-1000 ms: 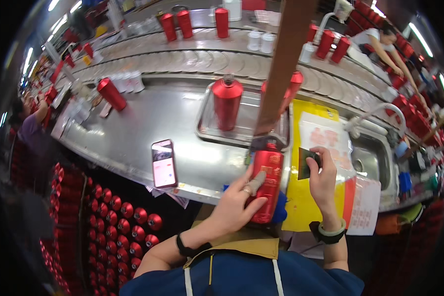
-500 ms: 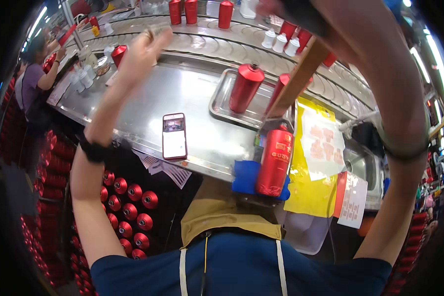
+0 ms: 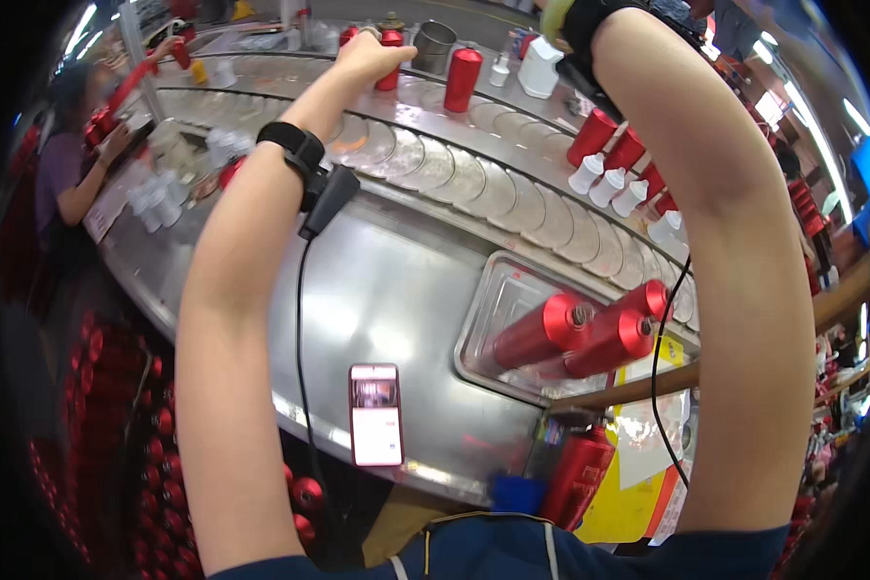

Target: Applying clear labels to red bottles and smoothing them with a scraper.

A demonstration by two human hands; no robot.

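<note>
My left hand [image 3: 369, 60] is stretched to the far side of the conveyor, in front of a red metal bottle [image 3: 390, 81]. Its thumb sticks out to the right across the bottle. The other fingers are mostly hidden, and a firm grip does not show. One more red bottle [image 3: 463, 79] stands to the right, by a metal cup [image 3: 434, 44]. My right arm [image 3: 744, 242] reaches up and forward. A dark band [image 3: 590, 43] is at its wrist, and the right hand itself is out of view.
A metal tray [image 3: 474, 324] with three red bottles [image 3: 541, 333] lies on the steel counter, near a phone [image 3: 375, 416]. Round plates [image 3: 493, 193] line the conveyor. White nozzle bottles [image 3: 609, 187] stand at right. Another person [image 3: 63, 179] works at left; red bottles [image 3: 159, 483] are stacked below.
My left hand has gone from above the counter's left part to the middle far bottle. My right hand has gone out of view at the top. The view has shifted forward.
</note>
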